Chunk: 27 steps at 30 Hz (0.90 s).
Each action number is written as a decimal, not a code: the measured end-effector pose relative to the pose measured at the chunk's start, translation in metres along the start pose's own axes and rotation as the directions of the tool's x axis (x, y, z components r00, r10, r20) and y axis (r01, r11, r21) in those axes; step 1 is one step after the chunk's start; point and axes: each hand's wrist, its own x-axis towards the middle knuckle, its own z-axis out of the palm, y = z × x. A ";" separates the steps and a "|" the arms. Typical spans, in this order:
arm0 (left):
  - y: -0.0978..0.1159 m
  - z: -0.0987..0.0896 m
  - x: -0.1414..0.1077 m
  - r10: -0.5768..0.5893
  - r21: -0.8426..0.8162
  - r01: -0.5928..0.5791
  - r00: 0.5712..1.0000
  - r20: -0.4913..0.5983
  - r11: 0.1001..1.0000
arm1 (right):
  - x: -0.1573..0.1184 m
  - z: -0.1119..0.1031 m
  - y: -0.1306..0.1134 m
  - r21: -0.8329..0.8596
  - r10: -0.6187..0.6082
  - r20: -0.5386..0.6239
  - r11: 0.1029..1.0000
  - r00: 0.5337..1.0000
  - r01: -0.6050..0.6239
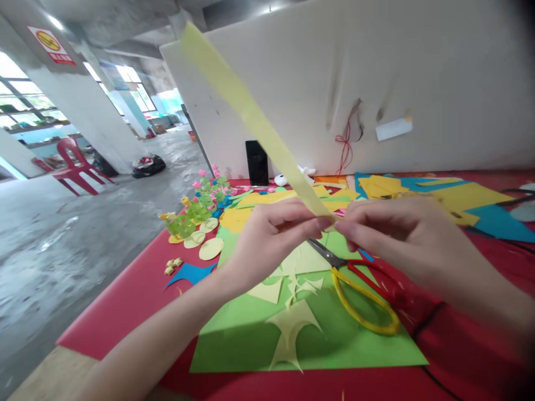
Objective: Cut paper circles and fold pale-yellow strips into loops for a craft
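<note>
A long pale yellow paper strip (267, 136) rises from my fingers and slants up to the left. Its lower end is pinched between the thumb and fingers of my left hand (276, 228). My right hand (388, 228) pinches the same end from the other side, where the paper looks folded; the fingers partly hide it. Below the hands, scissors (363, 298) with one yellow and one red handle lie on a green paper sheet (355, 351). Pale yellow paper scraps (292, 328) with curved cut edges are scattered on that sheet.
Small paper flowers (211, 189), round paper discs (211, 249) and a blue scrap (192, 273) lie at the left of the red table (129, 309). Yellow and blue papers (468, 200) are at the back right. A black phone-like object (257, 163) leans against the white panel (292, 67).
</note>
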 end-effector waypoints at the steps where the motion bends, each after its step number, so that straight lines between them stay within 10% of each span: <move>1: 0.001 0.001 0.000 -0.003 -0.016 0.003 1.000 0.029 1.000 | 0.000 0.000 -0.001 -0.034 -0.017 -0.009 0.999 1.000 0.017; 14: 0.011 0.006 -0.002 -0.174 -0.155 0.184 0.982 0.077 0.971 | -0.002 0.001 -0.004 -0.059 -0.061 -0.063 0.997 0.996 0.058; 27: 0.005 0.005 -0.005 -0.198 -0.233 0.210 0.978 0.073 0.950 | 0.003 -0.001 0.005 0.145 -0.023 0.129 0.989 0.991 0.004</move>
